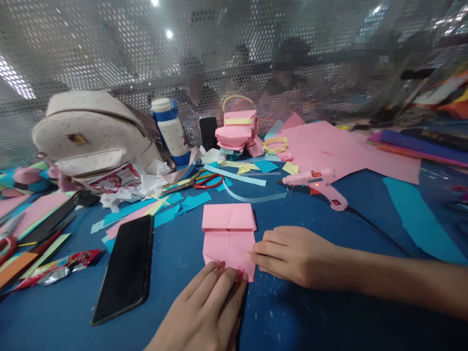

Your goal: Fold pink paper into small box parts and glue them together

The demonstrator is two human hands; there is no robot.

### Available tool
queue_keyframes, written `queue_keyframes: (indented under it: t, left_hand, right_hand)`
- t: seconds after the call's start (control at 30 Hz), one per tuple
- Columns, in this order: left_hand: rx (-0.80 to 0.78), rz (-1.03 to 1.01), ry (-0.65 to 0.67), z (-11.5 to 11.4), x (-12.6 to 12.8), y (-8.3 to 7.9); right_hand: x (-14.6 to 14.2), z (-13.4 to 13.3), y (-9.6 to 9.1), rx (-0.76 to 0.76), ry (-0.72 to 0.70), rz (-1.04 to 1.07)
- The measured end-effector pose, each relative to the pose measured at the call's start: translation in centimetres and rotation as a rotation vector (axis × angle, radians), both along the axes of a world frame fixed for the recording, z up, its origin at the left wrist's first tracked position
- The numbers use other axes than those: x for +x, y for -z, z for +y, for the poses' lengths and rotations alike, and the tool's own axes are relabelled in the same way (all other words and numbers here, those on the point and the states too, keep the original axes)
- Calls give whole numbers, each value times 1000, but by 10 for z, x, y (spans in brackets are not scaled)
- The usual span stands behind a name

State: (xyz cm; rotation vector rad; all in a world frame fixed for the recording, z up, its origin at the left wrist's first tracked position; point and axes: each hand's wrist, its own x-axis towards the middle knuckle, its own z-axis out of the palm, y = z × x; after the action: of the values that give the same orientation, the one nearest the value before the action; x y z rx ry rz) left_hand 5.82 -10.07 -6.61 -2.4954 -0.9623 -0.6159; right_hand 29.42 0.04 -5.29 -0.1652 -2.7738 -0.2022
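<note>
A folded pink paper piece (228,241) lies on the blue table, with a flap turned down across its far end and a crease down its middle. My left hand (210,304) presses on its near edge, fingers together and the thumb largely hidden. At the right edge, the bent fingers of my right hand (288,256) grip the paper; the thumb tip shows beside it. Behind the paper sits a small pink paper bag (237,129) with a yellow handle and band.
A pink glue gun (318,184) with a cord lies at right. At left rest a black phone (126,265) and a cream backpack (95,136). A bottle (171,131), red-handled scissors (208,183), blue paper strips (197,199) and pink sheets (329,146) lie or stand farther back.
</note>
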Motion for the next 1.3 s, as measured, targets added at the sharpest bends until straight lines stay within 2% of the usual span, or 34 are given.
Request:
queue_keyframes:
  t: [0.23,0.33,0.43,0.57,0.77,0.9,1.03,1.17,1.3]
  left_hand:
    - [-23,78,29,0,-2,1]
    - [-3,100,43,0,-4,2]
    - [16,111,39,1,-4,1]
    - [29,94,35,2,-3,0]
    - [48,77,-6,-3,-6,4]
    - [34,142,31,-6,-8,2]
    - [53,122,63,-4,-6,-2]
    - [61,81,65,-3,-5,-2]
    - [29,50,53,-4,-5,3]
  right_hand:
    - [-1,-4,-9,67,19,-140]
    - [-1,-6,-12,114,4,-129]
    - [1,-7,-14,79,-60,-84]
    - [3,-7,-11,-44,-122,-29]
    - [3,2,-1,-350,75,25]
    - [-5,5,0,-557,128,21]
    - [-17,4,-2,-719,186,8]
    - [-25,0,-2,-703,266,-44]
    - [-31,-6,2,-564,343,-110]
